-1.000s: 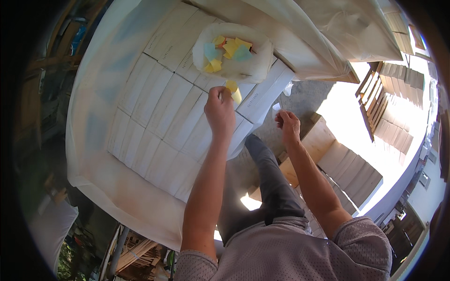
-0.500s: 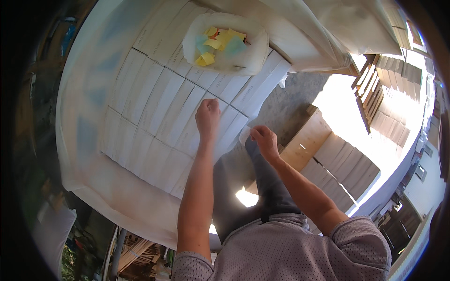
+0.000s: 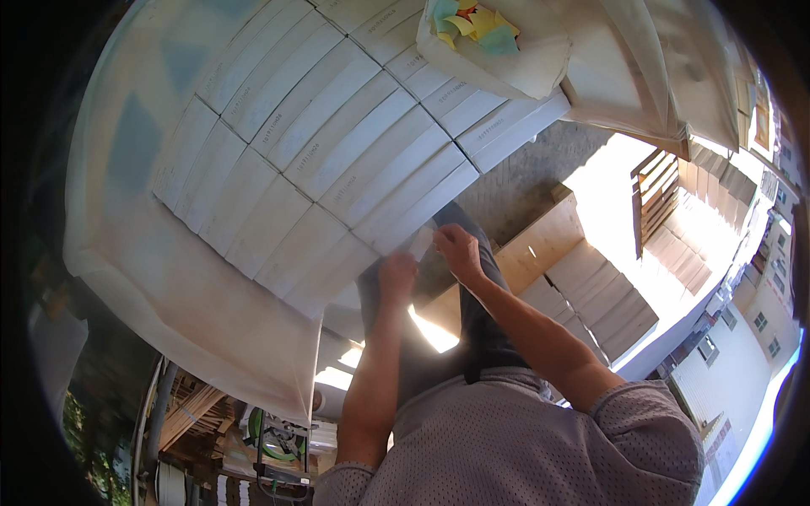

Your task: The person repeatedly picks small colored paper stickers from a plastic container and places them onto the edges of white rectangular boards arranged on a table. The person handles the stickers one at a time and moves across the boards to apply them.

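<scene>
A stack of long white boxes (image 3: pixel 337 152) fills the upper left, with white plastic sheeting (image 3: pixel 194 320) hanging around its sides. My left hand (image 3: pixel 396 277) and my right hand (image 3: pixel 458 249) are close together at the stack's near corner. Their fingers curl on the end of one white box (image 3: pixel 420 242) that sticks out between them. A white bag (image 3: pixel 506 59) holding several yellow and green pieces (image 3: pixel 472 21) lies on top of the stack at its far edge. My dark trouser legs (image 3: pixel 472 329) stand just below the hands.
Concrete floor (image 3: pixel 523 177) lies beside the stack. To the right stand a wooden pallet (image 3: pixel 540 244) and a lower stack of pale boxes (image 3: pixel 607 295) in bright sun. Wooden pallets (image 3: pixel 666 194) lean further right. Planks and a green tool (image 3: pixel 270 438) sit at the lower left.
Both hands have drawn back from the coloured bag to the stack's near corner. The view has tilted, so the bag now sits at the upper edge.
</scene>
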Motion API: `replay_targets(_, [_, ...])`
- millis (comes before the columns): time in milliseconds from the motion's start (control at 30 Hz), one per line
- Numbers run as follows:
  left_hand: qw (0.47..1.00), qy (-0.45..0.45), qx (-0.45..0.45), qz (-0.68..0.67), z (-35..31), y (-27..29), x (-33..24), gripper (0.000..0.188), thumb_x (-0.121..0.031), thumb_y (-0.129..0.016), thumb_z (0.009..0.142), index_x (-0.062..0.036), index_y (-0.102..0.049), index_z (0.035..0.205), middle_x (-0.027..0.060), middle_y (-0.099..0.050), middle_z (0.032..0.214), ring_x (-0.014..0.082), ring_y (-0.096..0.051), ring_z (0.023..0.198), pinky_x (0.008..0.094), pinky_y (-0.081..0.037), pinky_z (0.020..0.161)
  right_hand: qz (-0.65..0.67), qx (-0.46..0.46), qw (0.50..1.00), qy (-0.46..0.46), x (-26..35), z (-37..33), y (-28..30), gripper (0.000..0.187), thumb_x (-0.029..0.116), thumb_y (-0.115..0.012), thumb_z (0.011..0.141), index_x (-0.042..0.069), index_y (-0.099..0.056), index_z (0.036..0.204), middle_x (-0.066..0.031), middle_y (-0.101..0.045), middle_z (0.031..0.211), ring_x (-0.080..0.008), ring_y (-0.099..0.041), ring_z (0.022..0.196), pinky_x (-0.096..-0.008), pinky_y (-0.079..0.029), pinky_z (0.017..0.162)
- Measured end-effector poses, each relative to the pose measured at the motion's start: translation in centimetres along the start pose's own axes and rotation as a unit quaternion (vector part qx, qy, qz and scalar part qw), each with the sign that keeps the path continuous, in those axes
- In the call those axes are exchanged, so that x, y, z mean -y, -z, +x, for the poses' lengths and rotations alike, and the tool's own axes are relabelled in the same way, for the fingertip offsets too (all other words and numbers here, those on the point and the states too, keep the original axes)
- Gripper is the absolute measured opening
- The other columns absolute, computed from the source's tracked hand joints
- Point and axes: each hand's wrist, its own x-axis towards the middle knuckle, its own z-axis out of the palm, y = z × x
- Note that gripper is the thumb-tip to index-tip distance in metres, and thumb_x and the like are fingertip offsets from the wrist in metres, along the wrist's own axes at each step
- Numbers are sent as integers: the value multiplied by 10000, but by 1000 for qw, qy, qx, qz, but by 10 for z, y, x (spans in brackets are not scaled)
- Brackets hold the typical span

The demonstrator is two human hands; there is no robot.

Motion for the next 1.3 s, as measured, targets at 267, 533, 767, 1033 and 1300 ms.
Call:
replay_targets(267, [978,-68,-95,172,41,24,31,197,-176,-627,888,18,-657,907,73,-633,686,144,-571,576,307,-433,530,104,10,987,-124,-16,6,-57,275,236,-687,836,-28,-695,911,-66,-670,746,-137,-631,698,-292,-503,669])
replay_targets(533, [960,-101,-124,228,63,34,30,242,-219,-615,885,12,-681,916,132,-666,715,245,-650,665,375,-495,648,82,-26,986,-145,-23,18,-88,294,253,-695,836,-22,-703,941,-73,-688,786,-141,-638,727,-299,-503,693])
replay_targets(767, [948,-102,-129,272,58,34,14,251,-234,-619,886,1,-679,949,200,-696,847,368,-680,814,431,-515,740,44,-38,988,-140,-21,21,-95,329,309,-701,844,4,-703,968,-94,-706,821,-177,-667,765,-320,-517,720])
replay_targets(1033, [946,-114,-132,274,53,34,10,266,-253,-620,891,-1,-673,957,209,-700,892,402,-668,851,453,-514,769,-201,-86,961,-171,-12,18,-93,473,481,-667,844,16,-696,923,-146,-725,904,-327,-691,917,-387,-526,782])
replay_targets(1300, [933,-119,-169,295,50,47,41,256,-224,-558,887,4,-670,913,155,-679,742,316,-668,727,426,-501,723,169,149,969,-99,-10,34,-93,255,276,-641,903,32,-715,903,-77,-716,869,-139,-663,779,-275,-517,684])
